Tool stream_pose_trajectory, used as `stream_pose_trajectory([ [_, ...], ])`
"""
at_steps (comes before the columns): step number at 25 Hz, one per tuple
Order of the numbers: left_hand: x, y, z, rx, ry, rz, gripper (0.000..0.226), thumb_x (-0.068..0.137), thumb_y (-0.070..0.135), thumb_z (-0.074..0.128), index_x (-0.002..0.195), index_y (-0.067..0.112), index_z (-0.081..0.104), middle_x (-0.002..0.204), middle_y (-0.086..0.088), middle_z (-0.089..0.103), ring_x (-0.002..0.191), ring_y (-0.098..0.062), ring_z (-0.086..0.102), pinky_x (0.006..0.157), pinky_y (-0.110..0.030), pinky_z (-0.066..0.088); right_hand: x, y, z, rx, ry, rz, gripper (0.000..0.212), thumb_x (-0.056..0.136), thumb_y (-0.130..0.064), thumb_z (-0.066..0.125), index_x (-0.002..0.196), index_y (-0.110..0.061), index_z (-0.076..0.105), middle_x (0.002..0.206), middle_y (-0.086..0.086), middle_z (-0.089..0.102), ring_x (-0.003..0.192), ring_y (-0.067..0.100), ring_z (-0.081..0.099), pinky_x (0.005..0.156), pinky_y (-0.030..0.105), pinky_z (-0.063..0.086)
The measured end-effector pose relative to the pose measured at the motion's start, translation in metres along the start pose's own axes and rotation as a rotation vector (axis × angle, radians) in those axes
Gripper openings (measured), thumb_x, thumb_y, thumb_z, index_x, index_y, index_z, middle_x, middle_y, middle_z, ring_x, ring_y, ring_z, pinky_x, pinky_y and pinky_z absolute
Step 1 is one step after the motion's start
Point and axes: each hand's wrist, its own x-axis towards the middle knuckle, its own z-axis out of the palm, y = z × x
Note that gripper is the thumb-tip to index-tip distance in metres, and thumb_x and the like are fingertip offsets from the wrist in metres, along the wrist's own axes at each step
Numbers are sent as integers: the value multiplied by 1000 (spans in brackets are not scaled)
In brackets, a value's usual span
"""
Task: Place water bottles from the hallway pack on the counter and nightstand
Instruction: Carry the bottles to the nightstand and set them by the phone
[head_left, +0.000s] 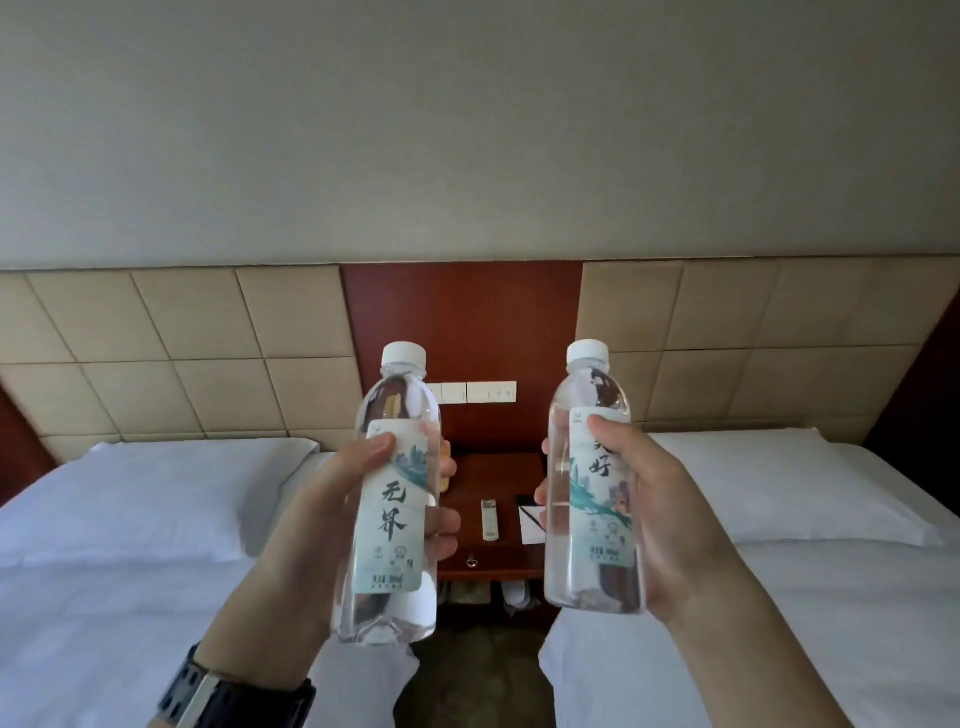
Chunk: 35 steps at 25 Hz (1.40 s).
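Two water bottles held up in the air, one in each hand. Left hand (332, 499) wrapped tight around the left water bottle (389, 499), thumb on the label, fingers curled round the far side. Right hand (654, 514) gripping the right water bottle (592, 483) the same way, thumb across the top of the label. Both bottles upright, white caps on, well apart from each other, with a clear gap between them. Black wristwatch (234, 696) on the left wrist. Straight ahead and lower down, a dark wood nightstand (493, 467) between two white beds. Left bed (104, 571) edge close on one side, right bed (779, 597) edge close on the other, only a narrow strip of floor (478, 670) running up the middle. On the nightstand top, a white remote (489, 519) and a white card (531, 525) side by side, bare wood behind them near the wall. Light switch plates (483, 392) on the red wood panel above. Slippers (514, 592) tucked under the nightstand.
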Motion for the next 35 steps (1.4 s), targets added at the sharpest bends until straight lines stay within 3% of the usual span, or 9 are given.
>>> stream_pose_trajectory([
  [5, 113, 28, -30, 15, 35, -12, 84, 37, 44, 93, 107, 3, 71, 92, -15, 73, 72, -33, 71, 64, -44, 59, 134, -2, -4, -28, -11, 63, 55, 69, -37, 66, 117, -10, 62, 78, 12, 69, 65, 24, 68, 63, 37, 58],
  [9, 212, 30, -76, 80, 80, 14, 79, 47, 36, 87, 116, 3, 68, 107, -19, 74, 76, -34, 71, 69, -44, 60, 245, 19, -10, -75, 33, 86, 46, 65, -29, 78, 107, -16, 63, 76, 11, 70, 64, 23, 70, 61, 36, 60],
  [12, 305, 27, -124, 155, 93, 47, 58, 59, 32, 75, 113, 11, 69, 112, -23, 72, 75, -35, 71, 66, -39, 58, 341, 45, -23, -80, 79, 85, 45, 64, -23, 72, 107, -16, 63, 77, 13, 68, 65, 24, 70, 61, 36, 60],
  [15, 393, 15, -164, 222, 108, 103, 42, 62, 30, 74, 104, 25, 72, 108, -20, 73, 83, -31, 72, 73, -38, 58, 425, 74, -42, -133, 119, 105, 62, 54, -18, 77, 114, -19, 63, 91, 15, 70, 78, 26, 72, 71, 42, 57],
  [18, 469, -11, -204, 347, 139, 126, 45, 61, 27, 78, 105, 20, 70, 99, -18, 73, 88, -26, 70, 78, -41, 55, 499, 104, -69, -208, 129, 131, 70, 44, -23, 79, 112, -20, 62, 97, 16, 69, 90, 30, 69, 82, 45, 51],
  [23, 577, -110, -288, 443, 189, 111, 52, 56, 18, 86, 106, 25, 72, 93, -1, 76, 89, -17, 72, 76, -34, 57, 610, 198, -142, -297, 166, 92, 66, 44, -25, 76, 108, -22, 59, 93, 12, 68, 94, 28, 69, 78, 37, 52],
  [28, 667, -253, -378, 551, 165, 157, 49, 65, 0, 84, 109, 17, 68, 92, 10, 78, 90, -5, 73, 72, -21, 57, 711, 349, -247, -352, 147, -27, 69, 41, -14, 80, 106, -28, 63, 94, 3, 72, 99, 26, 71, 80, 41, 55],
  [32, 741, -357, -443, 638, 86, 266, 53, 67, 6, 85, 115, 17, 68, 105, -2, 77, 101, -19, 72, 88, -37, 57, 790, 459, -314, -394, 60, -145, 62, 56, -1, 77, 107, -32, 61, 97, 2, 70, 98, 24, 69, 85, 42, 54],
  [35, 774, -412, -472, 640, 55, 278, 52, 72, -1, 80, 120, 13, 65, 108, -4, 76, 102, -18, 72, 87, -32, 58, 832, 516, -344, -403, 6, -181, 64, 57, -4, 77, 112, -31, 58, 104, 4, 68, 105, 25, 67, 89, 44, 53],
])
